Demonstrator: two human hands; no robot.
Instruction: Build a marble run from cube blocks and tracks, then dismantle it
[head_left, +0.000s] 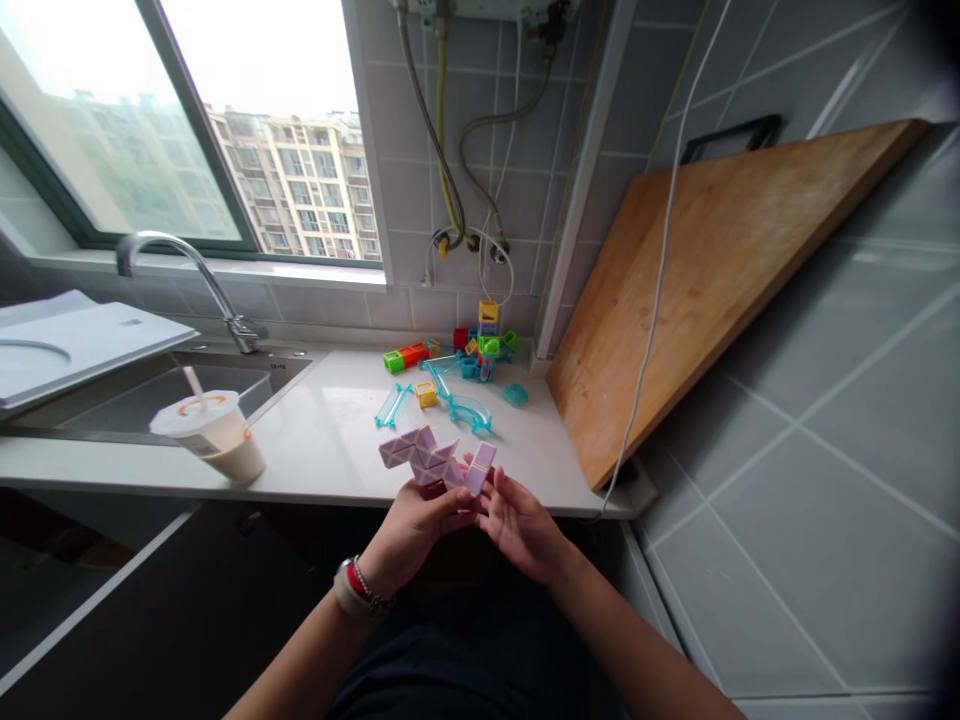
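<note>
A pink and lilac twist-snake puzzle [429, 456] of linked wedge pieces is held above the front edge of the white counter [322, 440]. My left hand [414, 528] is closed around its lower middle. My right hand [519, 522] pinches the right end segment between thumb and fingers. The puzzle's left end sticks out free, bent in a zigzag. A red and beaded bracelet sits on my left wrist.
Coloured marble-run blocks and teal track pieces [457, 372] lie at the counter's back. A lidded drink cup [212, 432] with a straw stands by the sink [161, 392] and tap [187, 270]. A wooden board [720, 270] leans on the right wall, with a white cable [660, 270] across it.
</note>
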